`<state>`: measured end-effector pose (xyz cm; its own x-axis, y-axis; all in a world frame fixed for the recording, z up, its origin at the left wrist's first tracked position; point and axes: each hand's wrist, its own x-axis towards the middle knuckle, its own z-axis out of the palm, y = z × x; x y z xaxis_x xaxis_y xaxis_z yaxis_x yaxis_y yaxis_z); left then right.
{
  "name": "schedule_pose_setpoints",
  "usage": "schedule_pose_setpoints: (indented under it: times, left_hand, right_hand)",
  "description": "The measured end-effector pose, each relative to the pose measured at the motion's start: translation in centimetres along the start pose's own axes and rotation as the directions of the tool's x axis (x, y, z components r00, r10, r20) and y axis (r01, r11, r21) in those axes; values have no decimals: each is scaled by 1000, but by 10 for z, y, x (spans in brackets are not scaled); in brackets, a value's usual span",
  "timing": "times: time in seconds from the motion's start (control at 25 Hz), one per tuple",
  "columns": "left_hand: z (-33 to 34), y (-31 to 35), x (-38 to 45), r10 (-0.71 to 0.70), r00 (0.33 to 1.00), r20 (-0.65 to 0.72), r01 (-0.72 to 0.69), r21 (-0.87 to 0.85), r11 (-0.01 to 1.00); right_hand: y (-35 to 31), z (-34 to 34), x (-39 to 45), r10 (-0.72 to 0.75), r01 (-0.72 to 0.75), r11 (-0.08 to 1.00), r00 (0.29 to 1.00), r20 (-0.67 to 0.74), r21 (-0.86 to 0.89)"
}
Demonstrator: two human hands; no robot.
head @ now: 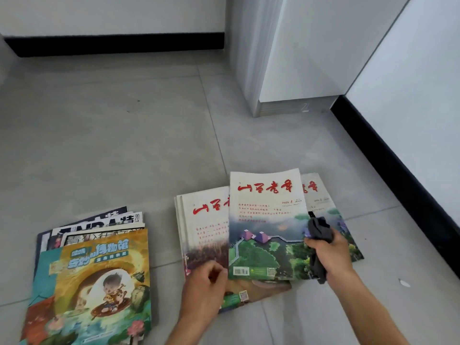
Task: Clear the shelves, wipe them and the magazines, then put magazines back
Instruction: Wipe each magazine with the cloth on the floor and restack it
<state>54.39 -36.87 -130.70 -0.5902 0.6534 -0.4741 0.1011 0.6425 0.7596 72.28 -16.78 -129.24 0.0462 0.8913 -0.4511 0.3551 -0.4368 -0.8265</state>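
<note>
Red brush-style Chinese lettering and "2025" head the top magazine [267, 220], its cover a green landscape, lying on similar ones on the floor [149, 133]. The left hand [205, 282] pinches its lower-left edge. The right hand [331, 252] grips a dark cloth [319, 231] against its right side.

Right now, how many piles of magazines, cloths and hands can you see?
Piles of magazines: 2, left pile and right pile
Grey cloth: 1
Hands: 2, left hand and right hand
Total: 5

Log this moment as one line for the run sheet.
phase: wiping magazines | left hand: pinches red-titled magazine at lower edge | right hand: grips dark cloth over cover | cartoon-cover stack: floor, left
</note>
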Motion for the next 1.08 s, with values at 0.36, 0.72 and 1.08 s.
schedule_pose_setpoints:
  times: [0.36, 0.72, 1.08]
  left_hand:
    - [-2, -35, 13, 406, 914, -14, -323, 582, 746]
    - [-1, -42, 14, 403, 910, -98, -287, 553, 782]
    - [-26, -49, 23, 362, 931, -53, -319, 365, 875]
  right_hand:
    - [-7, -80, 83, -312, 169, 617, 949, -41, -769]
    - [29, 60, -38, -588, 744, 426, 660, 467, -515]
    - [66, 82, -18, -644, 849, 34, 422, 638, -527]
